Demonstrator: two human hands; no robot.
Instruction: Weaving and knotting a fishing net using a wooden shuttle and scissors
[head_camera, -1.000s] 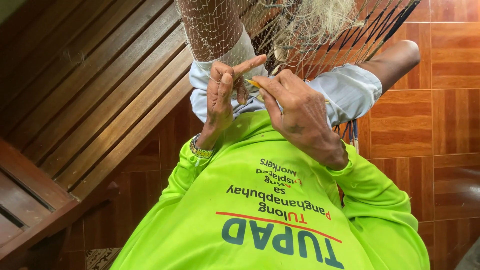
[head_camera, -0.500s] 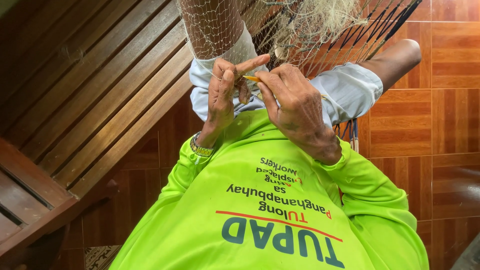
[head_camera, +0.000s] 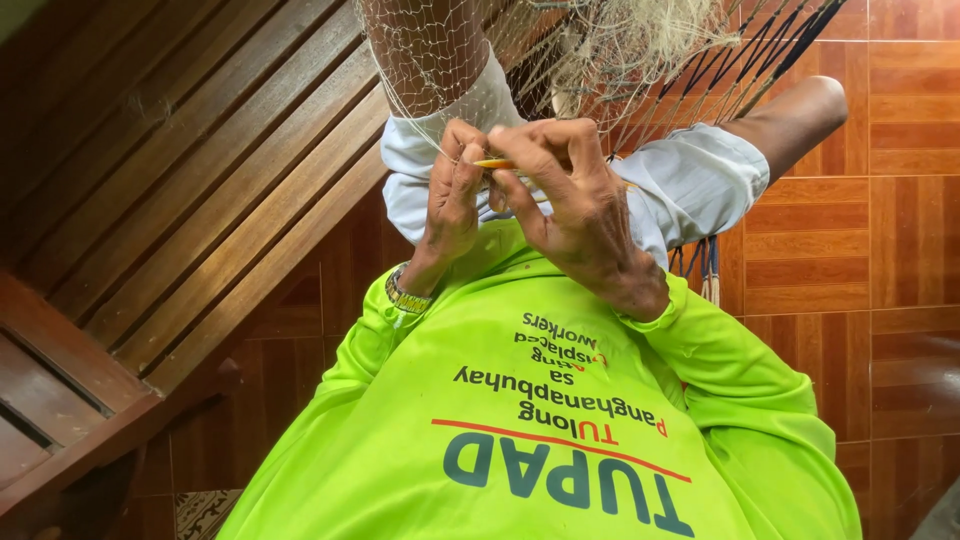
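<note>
Wooden slats (head_camera: 170, 190) to the left, tiled floor (head_camera: 900, 250) right; both hands meet in the middle, left hand (head_camera: 452, 195) and right hand (head_camera: 570, 200) pinching a small yellow netting needle (head_camera: 495, 163) against the fishing net (head_camera: 470, 60) draped over the knee.

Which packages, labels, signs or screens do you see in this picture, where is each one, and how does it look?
No packages, signs or screens are in view.
Printed patch on the bright green shirt: low in the middle of the picture, below both hands; several rows of dark lettering seen upside down, with a few red letters and a slanted red line.
</note>
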